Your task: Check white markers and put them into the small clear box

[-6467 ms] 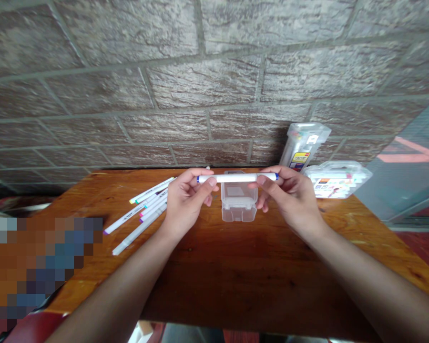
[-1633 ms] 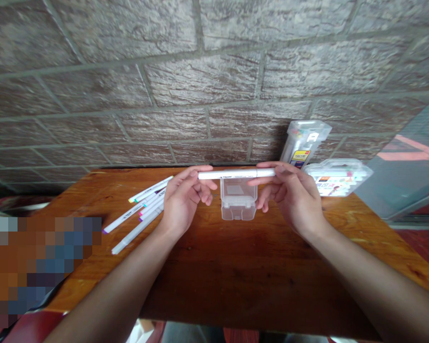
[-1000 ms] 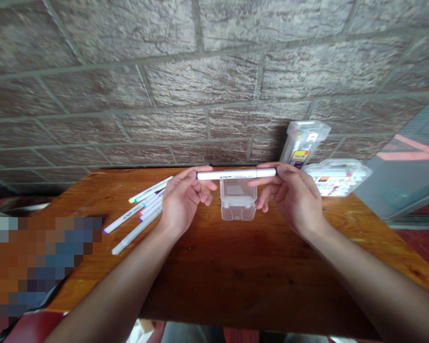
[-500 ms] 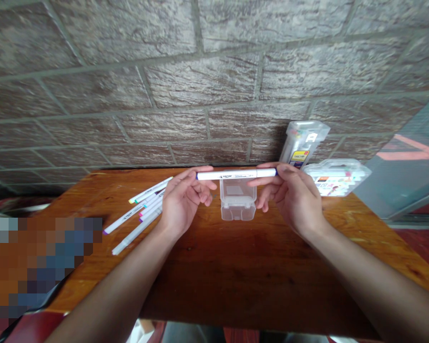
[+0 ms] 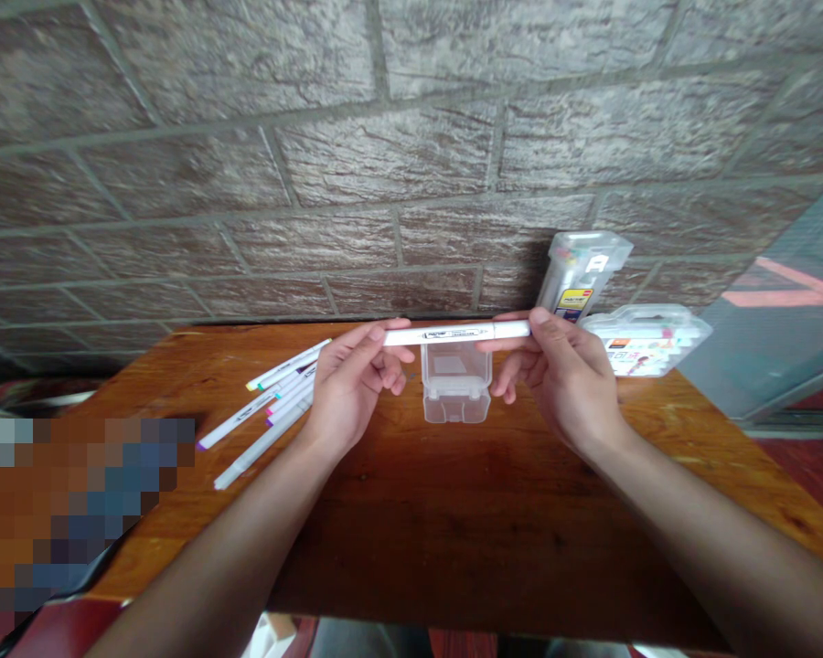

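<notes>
A white marker (image 5: 445,334) with dark printing lies level in the air between my two hands. My left hand (image 5: 349,388) pinches one end of it between thumb and fingers. At the other end, my right hand (image 5: 566,375) grips it the same way, with a trace of dark blue at the tip. Below and behind the marker, a clear plastic box (image 5: 456,407) stands on the table with its lid up. Several white markers (image 5: 264,429) with coloured ends lie loosely piled beside my left wrist, which partly hides them.
The wooden table (image 5: 453,530) meets a grey brick wall (image 5: 398,146). A tall clear marker case (image 5: 580,279) stands at the back right. Next to it is a clear carry case (image 5: 648,343) with a handle and printed label. A blurred-out patch (image 5: 89,512) covers the left edge.
The marker has turned slightly in my fingers, its printing now showing more fully. My fingers cover more of its blue ends. Both hands stay in nearly the same place.
</notes>
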Demonstrator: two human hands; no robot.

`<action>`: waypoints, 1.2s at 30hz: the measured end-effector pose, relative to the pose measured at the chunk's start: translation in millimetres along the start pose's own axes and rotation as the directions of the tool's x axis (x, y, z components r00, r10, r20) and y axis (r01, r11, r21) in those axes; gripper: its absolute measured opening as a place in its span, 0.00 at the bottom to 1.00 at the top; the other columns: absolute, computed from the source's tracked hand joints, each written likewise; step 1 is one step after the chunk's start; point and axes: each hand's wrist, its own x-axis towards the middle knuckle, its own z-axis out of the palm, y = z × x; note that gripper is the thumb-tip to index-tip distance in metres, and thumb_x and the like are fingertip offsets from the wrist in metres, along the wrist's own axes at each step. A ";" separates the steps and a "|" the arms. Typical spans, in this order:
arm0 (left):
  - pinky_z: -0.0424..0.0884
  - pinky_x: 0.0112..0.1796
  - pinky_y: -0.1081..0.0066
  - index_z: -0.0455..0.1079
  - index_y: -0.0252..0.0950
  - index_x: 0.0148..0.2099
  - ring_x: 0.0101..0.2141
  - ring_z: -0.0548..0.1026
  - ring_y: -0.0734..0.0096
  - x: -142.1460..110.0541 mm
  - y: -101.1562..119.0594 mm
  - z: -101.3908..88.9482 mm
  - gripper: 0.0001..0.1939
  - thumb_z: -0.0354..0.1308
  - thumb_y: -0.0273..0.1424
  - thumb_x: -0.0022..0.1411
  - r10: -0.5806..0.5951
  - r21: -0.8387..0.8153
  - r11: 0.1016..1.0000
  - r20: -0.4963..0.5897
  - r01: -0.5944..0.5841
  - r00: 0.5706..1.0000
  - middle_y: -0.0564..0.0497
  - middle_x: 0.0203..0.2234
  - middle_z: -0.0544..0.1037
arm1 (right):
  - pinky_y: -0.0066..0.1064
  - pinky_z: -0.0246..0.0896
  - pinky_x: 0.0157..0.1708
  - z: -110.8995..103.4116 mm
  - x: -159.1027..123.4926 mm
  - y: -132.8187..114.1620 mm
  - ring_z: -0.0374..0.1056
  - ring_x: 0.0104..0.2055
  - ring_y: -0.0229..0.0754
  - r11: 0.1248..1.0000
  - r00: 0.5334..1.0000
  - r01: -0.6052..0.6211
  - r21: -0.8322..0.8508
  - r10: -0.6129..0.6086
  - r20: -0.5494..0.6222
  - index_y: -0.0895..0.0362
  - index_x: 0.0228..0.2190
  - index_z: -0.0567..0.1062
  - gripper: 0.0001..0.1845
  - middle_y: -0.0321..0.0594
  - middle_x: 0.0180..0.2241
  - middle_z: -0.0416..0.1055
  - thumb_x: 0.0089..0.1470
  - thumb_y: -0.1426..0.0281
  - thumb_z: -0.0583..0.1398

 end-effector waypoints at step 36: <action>0.69 0.23 0.75 0.80 0.38 0.43 0.20 0.70 0.79 0.9 -13.6 -8.6 0.09 0.74 0.33 0.62 0.129 0.278 0.951 0.034 -0.133 0.991 0.54 0.27 0.80 | 0.24 0.67 0.15 1.7 -1.9 5.2 0.71 0.15 0.37 0.987 0.999 0.054 -0.153 -0.053 0.010 0.57 0.35 0.81 0.19 0.35 0.18 0.78 0.50 0.58 0.77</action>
